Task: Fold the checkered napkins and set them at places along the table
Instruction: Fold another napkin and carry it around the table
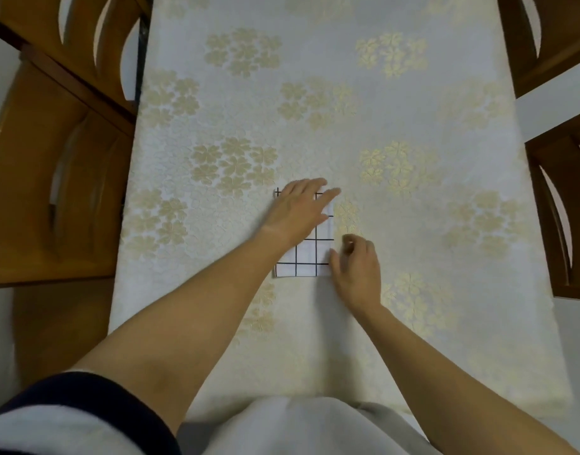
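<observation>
Checkered napkin [310,257]: folded to upright rectangle, flat on tablecloth [396,103], about midway between left and right table edges, somewhat toward near edge.
Left hand [298,211]: palm down on napkin's far half, fingers straight, loosely together, tips reaching its far right corner.
Right hand [357,270]: at napkin's right edge, fingers curled, thumb against edge; pinch or mere touch, cannot tell.
Wooden chairs [52,192] along both long sides.

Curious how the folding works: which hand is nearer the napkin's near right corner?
Right. The right hand sits at the right edge of the checkered napkin, beside that corner; the left hand lies flat across its far half.
</observation>
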The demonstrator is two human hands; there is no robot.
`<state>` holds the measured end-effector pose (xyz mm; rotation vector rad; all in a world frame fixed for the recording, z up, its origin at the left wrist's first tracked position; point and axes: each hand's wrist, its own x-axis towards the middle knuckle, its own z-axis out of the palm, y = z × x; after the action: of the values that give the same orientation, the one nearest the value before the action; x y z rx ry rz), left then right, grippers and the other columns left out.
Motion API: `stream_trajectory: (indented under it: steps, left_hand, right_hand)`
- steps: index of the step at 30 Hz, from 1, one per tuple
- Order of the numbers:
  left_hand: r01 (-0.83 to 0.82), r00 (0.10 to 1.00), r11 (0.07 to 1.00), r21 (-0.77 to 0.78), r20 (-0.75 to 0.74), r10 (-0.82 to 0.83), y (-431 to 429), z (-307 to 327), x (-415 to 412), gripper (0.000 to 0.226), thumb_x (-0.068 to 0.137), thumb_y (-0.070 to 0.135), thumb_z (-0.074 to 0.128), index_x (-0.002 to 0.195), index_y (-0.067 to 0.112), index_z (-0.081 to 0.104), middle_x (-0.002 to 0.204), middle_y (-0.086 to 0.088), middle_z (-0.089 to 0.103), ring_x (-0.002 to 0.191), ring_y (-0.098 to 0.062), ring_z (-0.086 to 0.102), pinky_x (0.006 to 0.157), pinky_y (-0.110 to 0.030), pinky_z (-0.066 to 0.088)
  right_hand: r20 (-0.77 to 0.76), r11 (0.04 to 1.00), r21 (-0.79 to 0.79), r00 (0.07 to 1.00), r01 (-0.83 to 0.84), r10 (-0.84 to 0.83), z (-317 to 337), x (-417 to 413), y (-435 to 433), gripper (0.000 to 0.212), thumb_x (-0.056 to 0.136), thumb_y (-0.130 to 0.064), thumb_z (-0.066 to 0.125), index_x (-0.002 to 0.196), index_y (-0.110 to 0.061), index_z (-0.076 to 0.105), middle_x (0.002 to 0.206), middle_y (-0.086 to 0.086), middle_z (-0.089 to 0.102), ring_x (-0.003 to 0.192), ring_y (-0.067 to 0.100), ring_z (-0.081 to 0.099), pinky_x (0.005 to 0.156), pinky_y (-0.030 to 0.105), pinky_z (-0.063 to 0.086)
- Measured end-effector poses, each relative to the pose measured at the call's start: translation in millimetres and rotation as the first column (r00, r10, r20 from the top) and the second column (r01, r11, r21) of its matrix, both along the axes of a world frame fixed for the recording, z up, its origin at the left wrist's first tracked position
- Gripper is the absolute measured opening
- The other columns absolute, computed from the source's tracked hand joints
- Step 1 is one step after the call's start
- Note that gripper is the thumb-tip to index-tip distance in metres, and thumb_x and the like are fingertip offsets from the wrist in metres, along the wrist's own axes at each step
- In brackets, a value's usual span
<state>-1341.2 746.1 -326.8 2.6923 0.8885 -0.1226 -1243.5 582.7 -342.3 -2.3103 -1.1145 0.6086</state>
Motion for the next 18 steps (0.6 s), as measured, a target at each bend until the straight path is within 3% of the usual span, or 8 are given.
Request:
stream_trajectory:
  steps: [2,5,8,10,12,14,15,18]
  left_hand:
    - [0.157,0.987,0.987,-0.033,-0.041,-0.158,9,5,8,0.052,0.097,0.029,0.065,0.145,0.031,0.046,0.156,-0.003,0.036,0.136,-0.028,0.039,0.110,-0.040,0.035]
    - [0.251,0.953,0.966,-0.059,-0.158,-0.258,22,15,23,0.044,0.089,0.033,0.074,0.128,0.029,0.055,0.140,-0.001,0.044,0.122,-0.025,0.043,0.098,-0.035,0.039]
    - [0.360,0.904,0.932,0.038,-0.263,-0.338,30,21,34,0.040,0.084,0.039,0.077,0.118,0.026,0.060,0.131,-0.001,0.049,0.122,-0.026,0.042,0.109,-0.037,0.032]
    - [0.396,0.880,0.917,0.051,-0.305,-0.364,33,23,37,0.039,0.085,0.045,0.075,0.116,0.026,0.062,0.129,0.000,0.053,0.128,-0.027,0.043,0.118,-0.041,0.021]
    - [0.308,0.900,0.948,-0.076,-0.299,-0.317,38,28,37,0.036,0.088,0.048,0.072,0.115,0.026,0.063,0.122,0.001,0.061,0.124,-0.028,0.050,0.115,-0.042,0.028]
    - [0.090,0.961,0.943,-0.321,-0.220,-0.167,45,36,32,0.023,0.093,0.042,0.070,0.106,0.024,0.065,0.111,-0.001,0.066,0.106,-0.025,0.061,0.091,-0.036,0.046]
    - [0.000,0.979,0.911,-0.412,-0.186,-0.084,48,39,29,0.015,0.095,0.037,0.068,0.101,0.024,0.066,0.107,-0.001,0.067,0.099,-0.023,0.063,0.082,-0.033,0.047]
    - [-0.189,0.982,0.842,-0.505,-0.091,0.166,50,34,15,0.015,0.098,0.032,0.066,0.101,0.018,0.071,0.105,0.001,0.068,0.095,-0.017,0.064,0.082,-0.029,0.049]
  right_hand:
    - [-0.032,0.987,-0.152,0.998,0.045,-0.050,2,2,19,0.044,0.090,-0.040,0.069,0.120,-0.010,0.058,0.113,0.006,0.057,0.100,0.025,0.058,0.091,0.042,0.050]
    - [0.022,0.945,-0.326,0.999,-0.038,0.048,1,4,36,0.031,0.088,-0.049,0.068,0.095,-0.019,0.062,0.103,0.002,0.054,0.088,0.024,0.058,0.085,0.041,0.051]
    - [-0.109,0.922,-0.369,0.991,-0.117,0.082,4,15,44,0.035,0.087,-0.042,0.070,0.063,-0.023,0.051,0.076,0.000,0.054,0.067,0.020,0.055,0.064,0.032,0.046]
    - [-0.216,0.923,-0.342,0.971,-0.174,0.103,11,30,46,0.030,0.087,-0.031,0.072,0.069,-0.019,0.053,0.068,-0.003,0.055,0.063,0.016,0.051,0.055,0.028,0.039]
    - [-0.239,0.935,-0.285,0.960,-0.211,0.144,19,49,46,0.016,0.087,-0.024,0.072,0.083,-0.016,0.059,0.075,-0.003,0.061,0.068,0.015,0.055,0.056,0.024,0.040]
    - [-0.223,0.957,-0.229,0.967,-0.176,0.125,24,68,47,0.010,0.086,-0.020,0.073,0.090,-0.019,0.064,0.082,-0.004,0.066,0.074,0.015,0.060,0.058,0.018,0.042]
    - [-0.243,0.973,-0.201,0.968,-0.114,0.063,24,78,48,0.011,0.085,-0.020,0.075,0.092,-0.021,0.067,0.084,-0.004,0.067,0.077,0.014,0.062,0.060,0.018,0.044]
    - [-0.397,0.987,-0.114,0.905,0.116,-0.152,22,97,53,0.011,0.082,-0.024,0.079,0.092,-0.026,0.074,0.091,-0.002,0.074,0.087,0.017,0.069,0.076,0.033,0.057]
